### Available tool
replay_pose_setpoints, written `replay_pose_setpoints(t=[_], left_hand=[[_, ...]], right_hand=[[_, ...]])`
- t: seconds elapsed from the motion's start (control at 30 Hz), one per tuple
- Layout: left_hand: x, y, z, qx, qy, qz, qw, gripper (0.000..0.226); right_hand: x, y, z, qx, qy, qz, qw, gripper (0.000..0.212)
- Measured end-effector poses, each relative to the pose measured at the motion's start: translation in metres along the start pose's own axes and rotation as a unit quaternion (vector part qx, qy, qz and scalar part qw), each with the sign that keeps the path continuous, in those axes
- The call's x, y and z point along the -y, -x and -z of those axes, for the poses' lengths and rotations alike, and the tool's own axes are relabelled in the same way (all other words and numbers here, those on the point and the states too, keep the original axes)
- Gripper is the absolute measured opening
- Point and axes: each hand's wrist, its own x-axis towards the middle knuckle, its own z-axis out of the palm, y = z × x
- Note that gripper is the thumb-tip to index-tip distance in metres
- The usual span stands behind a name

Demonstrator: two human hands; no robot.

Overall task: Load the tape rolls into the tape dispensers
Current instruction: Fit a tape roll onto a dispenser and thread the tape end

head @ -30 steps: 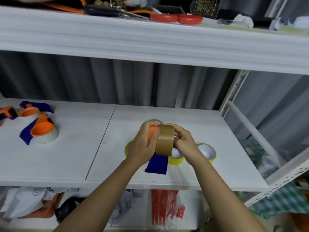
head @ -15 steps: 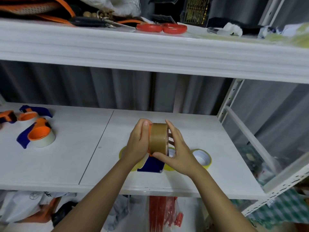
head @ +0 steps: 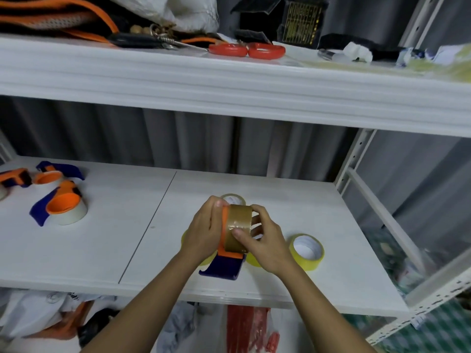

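- In the lower centre of the frame, both hands hold one tape dispenser (head: 223,263) above the white shelf (head: 114,245).
- The left hand (head: 204,233) grips the orange side of the dispenser, with the thumb up at the top edge.
- The right hand (head: 265,240) holds the brown tape roll (head: 238,229): the thumb presses on the outer face of the roll and the fingers curl around its right rim.
- The brown roll stands on its edge and sits against the orange part of the dispenser; the blue blade end of the dispenser points down, close to the shelf.
- A yellow tape roll (head: 307,250) lies flat on the shelf just to the right of the right hand. Another yellow roll (head: 252,261) is partly hidden under the hands, and a pale roll (head: 233,199) shows behind them.
- At the left of the frame a loaded dispenser (head: 60,206), orange and blue with a white roll, lies on the shelf, with two more dispensers (head: 48,173) behind it near the edge.
- On the upper shelf, at the top centre, lie red-handled scissors (head: 246,50).
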Motion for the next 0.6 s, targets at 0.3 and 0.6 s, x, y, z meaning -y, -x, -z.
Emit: replay_pose_setpoints(t=[0.3, 0.6], left_hand=[[0.0033, -0.0009, 0.0043, -0.009, -0.003, 0.028, 1.000, 0.025], [0.0051, 0.0005, 0.0044, -0.005, 0.022, 0.050, 0.998, 0.031]], right_hand=[[0.0002, 0.0055, 0.0010, 0.104, -0.086, -0.028, 0.990, 0.089], [-0.0002, 0.0043, 0.0047, 0.046, -0.039, -0.007, 0.998, 0.074]])
